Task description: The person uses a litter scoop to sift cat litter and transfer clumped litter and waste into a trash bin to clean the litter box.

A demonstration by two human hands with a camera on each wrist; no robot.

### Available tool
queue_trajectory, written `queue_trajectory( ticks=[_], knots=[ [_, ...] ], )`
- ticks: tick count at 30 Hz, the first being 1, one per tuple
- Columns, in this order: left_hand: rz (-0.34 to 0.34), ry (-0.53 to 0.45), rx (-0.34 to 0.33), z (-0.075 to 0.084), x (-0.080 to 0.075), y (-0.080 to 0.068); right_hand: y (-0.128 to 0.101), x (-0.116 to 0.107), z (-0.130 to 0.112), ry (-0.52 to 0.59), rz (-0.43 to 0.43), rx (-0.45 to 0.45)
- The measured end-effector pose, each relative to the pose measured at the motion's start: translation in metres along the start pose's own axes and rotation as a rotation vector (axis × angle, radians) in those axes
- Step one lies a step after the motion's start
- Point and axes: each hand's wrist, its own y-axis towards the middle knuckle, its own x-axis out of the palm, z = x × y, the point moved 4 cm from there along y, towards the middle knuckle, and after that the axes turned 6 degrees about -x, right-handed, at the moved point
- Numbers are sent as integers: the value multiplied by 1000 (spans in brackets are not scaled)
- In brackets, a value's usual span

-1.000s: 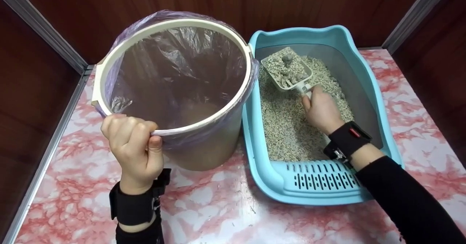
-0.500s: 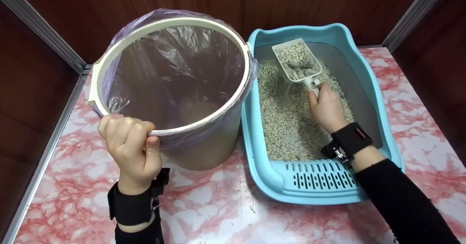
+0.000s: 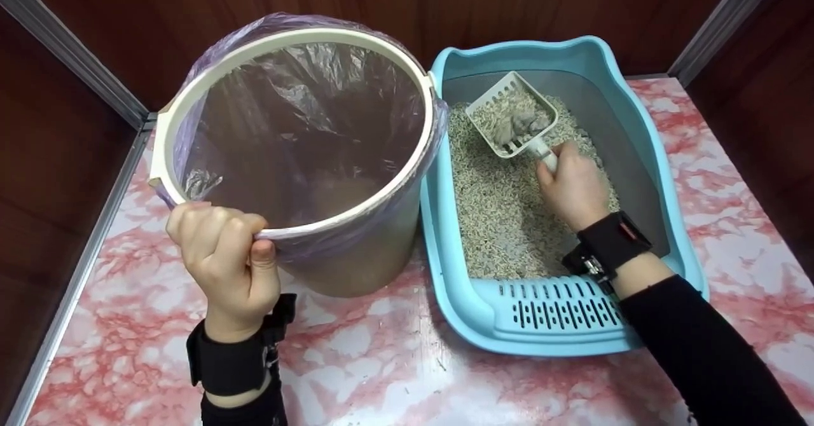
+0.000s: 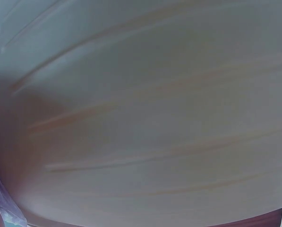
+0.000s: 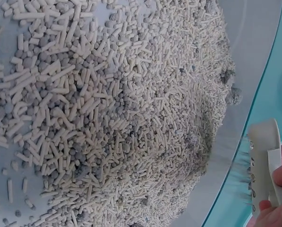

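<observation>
My left hand (image 3: pixel 222 261) grips the near rim of a pale bin (image 3: pixel 356 273), its fingers curled over the edge. A translucent purple bag (image 3: pixel 311 89) lines the bin. In the left wrist view the bin's ribbed wall (image 4: pixel 155 118) fills nearly everything. By its handle, my right hand (image 3: pixel 575 187) holds a white slotted litter scoop (image 3: pixel 478 121) above the litter (image 3: pixel 502 216) in a blue litter box (image 3: pixel 439 261). Pellets and grey clumps (image 3: pixel 528 123) lie in the scoop. The right wrist view catches the scoop (image 5: pixel 263 142) edge-on, with blurred pellets falling from its slots.
Bin and litter box stand side by side on a red-and-white marbled floor (image 3: pixel 375 375). Dark wood-like panels (image 3: pixel 509 6) enclose the back and sides. The box has a slotted front ledge (image 3: pixel 559 305) under my right forearm.
The scoop has shifted right, then slightly back left, and its tilt has changed. It holds less litter, so some slots now show. My left hand keeps its grip on the bin's rim.
</observation>
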Motion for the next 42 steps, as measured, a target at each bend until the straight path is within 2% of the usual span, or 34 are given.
queue_trajectory(
  ticks=[9, 18, 26, 32, 42],
  knots=[
    [2, 3, -3, 0, 0, 0, 0, 0, -1, 48, -27, 25],
    [5, 2, -5, 1, 0, 0, 5, 5, 4, 224, -157, 127],
    [5, -1, -4, 1, 0, 0, 4, 7, 6, 275, -187, 155],
    [-1, 7, -5, 1, 0, 0, 4, 8, 8, 267, -190, 158],
    [12, -2, -7, 0, 0, -1, 3, 4, 8, 157, -150, 131]
  ],
)
